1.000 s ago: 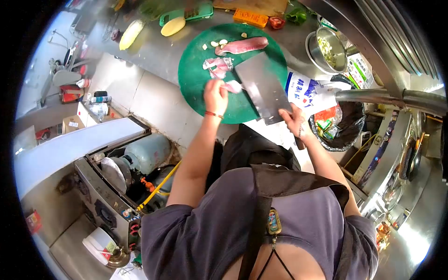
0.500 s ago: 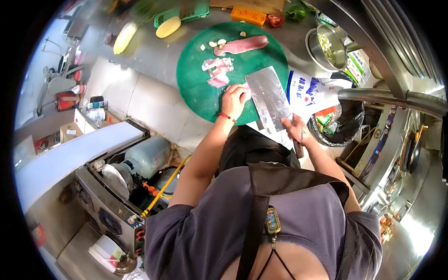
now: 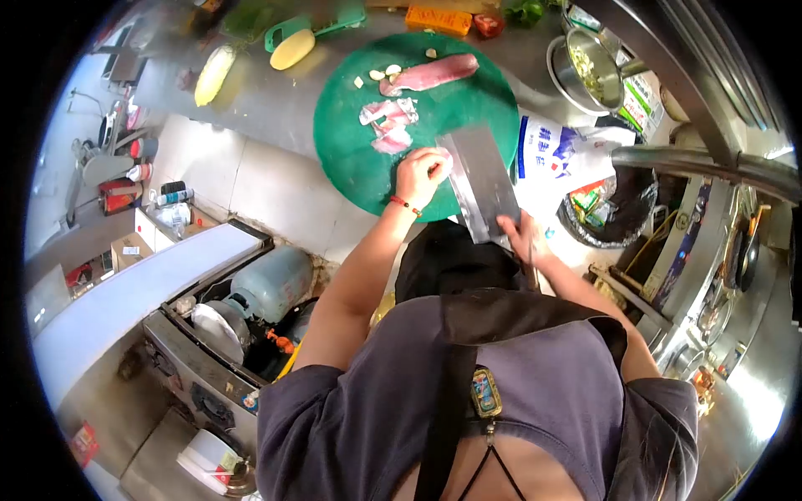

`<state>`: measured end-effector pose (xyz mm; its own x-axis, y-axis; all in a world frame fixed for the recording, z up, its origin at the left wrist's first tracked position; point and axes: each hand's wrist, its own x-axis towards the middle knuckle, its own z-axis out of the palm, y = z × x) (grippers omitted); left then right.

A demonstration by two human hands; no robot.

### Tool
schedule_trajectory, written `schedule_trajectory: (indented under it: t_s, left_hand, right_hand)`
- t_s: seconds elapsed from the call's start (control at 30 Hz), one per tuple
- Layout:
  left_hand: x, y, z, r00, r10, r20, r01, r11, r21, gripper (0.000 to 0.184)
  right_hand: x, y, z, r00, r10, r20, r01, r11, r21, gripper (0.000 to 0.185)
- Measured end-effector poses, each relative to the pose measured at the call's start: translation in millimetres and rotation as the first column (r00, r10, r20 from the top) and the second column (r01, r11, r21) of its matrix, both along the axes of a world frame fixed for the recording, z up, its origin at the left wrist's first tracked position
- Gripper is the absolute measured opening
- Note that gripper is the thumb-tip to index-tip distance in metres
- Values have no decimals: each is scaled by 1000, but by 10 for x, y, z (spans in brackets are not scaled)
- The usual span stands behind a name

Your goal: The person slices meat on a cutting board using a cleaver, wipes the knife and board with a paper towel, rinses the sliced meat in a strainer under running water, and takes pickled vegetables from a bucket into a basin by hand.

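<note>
A steel counter (image 3: 259,108) is running across the kitchen, with pale tiles (image 3: 276,179) showing below it and one blue-grey gas cylinder (image 3: 276,280) standing off to the left. One round green cutting board (image 3: 347,171) is lying on the counter. It is bearing one long strip of raw meat (image 3: 430,75), smooth and pink; four small pale chunks (image 3: 393,70); and a group of thin, moist meat slices (image 3: 388,125), overlapping, so their number I cannot tell. One cleaver (image 3: 484,171), broad, flat and rectangular, is extending past the board's near edge. The right hand (image 3: 522,238) is gripping it at the handle end. The left hand (image 3: 422,175) is resting with fingers curled beside the blade; whether they are holding anything I cannot tell. One blue-and-white plastic bag (image 3: 555,159) is lying beside the board.
</note>
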<state>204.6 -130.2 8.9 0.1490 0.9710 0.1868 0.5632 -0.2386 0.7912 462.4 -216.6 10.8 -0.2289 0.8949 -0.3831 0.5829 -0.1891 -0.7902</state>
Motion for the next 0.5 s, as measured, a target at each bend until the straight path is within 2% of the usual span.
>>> schedule_trajectory:
  t_s: [0.07,0.1,0.17,0.2,0.23,0.27,0.33,0.4,0.43,0.47,0.5]
  left_hand:
    - [6,0,36,998,27,-62,-32,996,-85,6]
    - [16,11,71,997,13,-74,-14,1000,-19,6]
    - [31,18,23,996,19,-85,-20,1000,-14,6]
    - [27,0,11,995,38,-97,-39,999,-11,7]
    - [17,14,-3,993,26,-115,-17,997,81,7]
    - [8,24,-22,992,4,-123,18,983,181,7]
    - [61,-22,-14,997,77,-28,-75,994,77,7]
    - [91,-18,-11,996,90,-17,-89,995,55,6]
    - [93,-77,-18,997,80,-18,-80,997,22,5]
    - [79,-79,-62,997,78,5,-79,996,51,5]
    - [94,-111,-47,998,52,-26,-50,997,63,5]
  right_hand:
    - [-181,387,134,998,17,66,-10,995,-100,48]
    - [-313,615,145,996,-2,84,11,994,-106,46]
    - [-410,821,105,995,-21,102,32,993,-110,45]
    - [-437,846,109,994,-38,106,45,997,-61,44]
    - [-487,868,119,993,-59,105,60,998,-8,43]
    - [-394,738,191,998,-60,30,65,976,-208,42]
    - [-173,278,303,999,-13,-41,14,1000,15,40]
    - [-105,-88,-25,999,-44,12,33,891,453,40]
    - [-151,-19,138,998,-44,54,34,984,175,41]
    - [-231,96,274,995,-35,91,46,992,-120,43]
    - [-313,190,109,993,-89,80,84,994,67,45]
